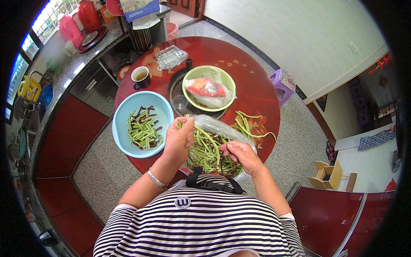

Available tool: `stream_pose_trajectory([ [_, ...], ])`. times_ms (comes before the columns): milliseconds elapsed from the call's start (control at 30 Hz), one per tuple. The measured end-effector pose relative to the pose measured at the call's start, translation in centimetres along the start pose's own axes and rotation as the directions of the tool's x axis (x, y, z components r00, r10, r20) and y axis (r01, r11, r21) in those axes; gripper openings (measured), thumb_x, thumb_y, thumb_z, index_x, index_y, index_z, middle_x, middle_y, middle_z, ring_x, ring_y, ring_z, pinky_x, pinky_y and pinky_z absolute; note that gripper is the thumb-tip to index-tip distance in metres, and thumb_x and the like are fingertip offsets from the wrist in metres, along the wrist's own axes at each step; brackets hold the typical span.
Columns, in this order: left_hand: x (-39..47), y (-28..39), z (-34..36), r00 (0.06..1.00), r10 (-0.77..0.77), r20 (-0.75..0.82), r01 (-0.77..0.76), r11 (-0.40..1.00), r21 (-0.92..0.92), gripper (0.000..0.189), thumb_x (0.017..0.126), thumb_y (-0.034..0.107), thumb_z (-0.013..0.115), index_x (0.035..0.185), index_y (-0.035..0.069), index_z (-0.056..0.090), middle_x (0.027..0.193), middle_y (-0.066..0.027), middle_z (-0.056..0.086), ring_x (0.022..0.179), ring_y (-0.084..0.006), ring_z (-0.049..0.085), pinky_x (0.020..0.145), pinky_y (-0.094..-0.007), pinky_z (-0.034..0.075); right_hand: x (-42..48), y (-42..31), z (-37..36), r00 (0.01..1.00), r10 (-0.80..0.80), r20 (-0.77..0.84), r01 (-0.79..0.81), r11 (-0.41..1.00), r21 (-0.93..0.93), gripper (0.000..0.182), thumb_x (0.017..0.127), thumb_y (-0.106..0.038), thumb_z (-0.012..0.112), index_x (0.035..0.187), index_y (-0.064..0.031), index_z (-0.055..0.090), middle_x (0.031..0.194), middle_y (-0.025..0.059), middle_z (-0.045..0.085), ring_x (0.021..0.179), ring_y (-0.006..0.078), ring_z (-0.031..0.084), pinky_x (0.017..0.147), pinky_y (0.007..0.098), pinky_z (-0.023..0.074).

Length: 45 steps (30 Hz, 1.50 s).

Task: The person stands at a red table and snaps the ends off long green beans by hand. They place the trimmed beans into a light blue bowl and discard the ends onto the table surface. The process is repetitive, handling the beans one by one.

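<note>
My left hand (178, 141) grips one end of a long green bean (205, 132) between thumb and fingers. The bean slants down to the right, over a clear plastic bag (213, 123) full of long green and purplish beans (205, 157) at the table's near edge. Above the bag's right part is my right hand (239, 154), its fingers curled; whether it pinches a bean end is unclear. To the left, a light blue basin (117, 127) holds short pieces of green and dark purple bean (144, 131). Several loose long beans (245, 123) lie right of the bag.
The round red table (257, 83) also bears a pale green basin (232, 78) with a plastic-wrapped red bundle (205, 88), a clear cup (180, 102), a dark mug (141, 78) and a clear plastic-wrapped item (171, 57). A purple stool (282, 85) stands beyond the table's right edge.
</note>
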<state>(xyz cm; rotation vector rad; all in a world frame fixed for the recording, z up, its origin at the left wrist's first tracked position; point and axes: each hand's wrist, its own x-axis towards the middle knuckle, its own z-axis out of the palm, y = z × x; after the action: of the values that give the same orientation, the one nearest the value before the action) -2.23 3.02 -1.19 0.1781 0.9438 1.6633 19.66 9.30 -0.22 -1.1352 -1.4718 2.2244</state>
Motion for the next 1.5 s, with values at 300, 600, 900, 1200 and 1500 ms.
stream_pose_trajectory([
  [300, -0.5, -0.8, 0.9, 1.000, -0.020, 0.016, 0.019, 0.995, 0.095, 0.011, 0.089, 0.015, 0.060, 0.088, 0.012, 0.049, 0.069, 0.0015, 0.048, 0.048, -0.0053, 0.040, 0.039, -0.0189, 0.027, 1.0, -0.3, 3.6, 0.816, -0.572, 0.075, 0.391, 0.452, -0.802, 0.020, 0.084, -0.022, 0.062, 0.077, -0.0037, 0.057, 0.071, 0.0087, 0.056, 0.062, 0.0217, 0.055, 0.057, 0.0323, 0.0439],
  [600, 1.8, -2.0, -2.4, 0.965, -0.258, -0.058, 0.251, 0.962, -0.106, 0.016, 0.087, 0.021, 0.062, 0.085, 0.010, 0.050, 0.075, 0.0004, 0.047, 0.055, -0.0069, 0.039, 0.043, -0.0198, 0.027, -1.5, -2.2, 5.6, 0.467, -0.816, 0.341, 0.623, 0.029, -0.782, 0.009, 0.078, -0.011, 0.061, 0.073, -0.0055, 0.056, 0.065, 0.0083, 0.050, 0.055, 0.0228, 0.051, 0.049, 0.0309, 0.0401],
  [900, -0.5, -1.4, 0.2, 0.983, -0.173, 0.054, 0.170, 0.983, 0.066, 0.014, 0.088, 0.017, 0.062, 0.085, 0.010, 0.050, 0.067, 0.0022, 0.048, 0.046, -0.0053, 0.035, 0.039, -0.0196, 0.024, -0.7, -2.5, 3.3, 0.729, -0.628, -0.271, 0.394, 0.710, -0.583, 0.014, 0.090, -0.018, 0.054, 0.089, -0.0041, 0.053, 0.073, 0.0066, 0.053, 0.061, 0.0155, 0.053, 0.055, 0.0288, 0.0427],
  [1200, -2.2, -2.0, 1.9, 0.967, -0.216, 0.132, 0.178, 0.951, 0.251, 0.012, 0.089, 0.017, 0.060, 0.087, 0.010, 0.050, 0.062, 0.0033, 0.044, 0.048, -0.0052, 0.037, 0.039, -0.0197, 0.023, 0.5, -1.4, 3.9, 0.706, -0.697, 0.124, 0.342, 0.182, -0.922, 0.017, 0.073, -0.013, 0.068, 0.086, -0.0075, 0.059, 0.072, 0.0079, 0.054, 0.060, 0.0263, 0.056, 0.052, 0.0363, 0.0441],
  [1500, -0.2, -3.1, -1.2, 0.875, -0.449, 0.183, 0.450, 0.892, 0.040, 0.011, 0.091, 0.019, 0.050, 0.093, 0.009, 0.052, 0.079, -0.0018, 0.052, 0.058, -0.0083, 0.041, 0.044, -0.0216, 0.029, -0.9, -3.1, 5.6, 0.568, -0.823, 0.004, 0.581, 0.398, -0.710, 0.009, 0.083, -0.013, 0.062, 0.090, -0.0060, 0.062, 0.069, 0.0045, 0.055, 0.062, 0.0160, 0.057, 0.053, 0.0284, 0.0438],
])
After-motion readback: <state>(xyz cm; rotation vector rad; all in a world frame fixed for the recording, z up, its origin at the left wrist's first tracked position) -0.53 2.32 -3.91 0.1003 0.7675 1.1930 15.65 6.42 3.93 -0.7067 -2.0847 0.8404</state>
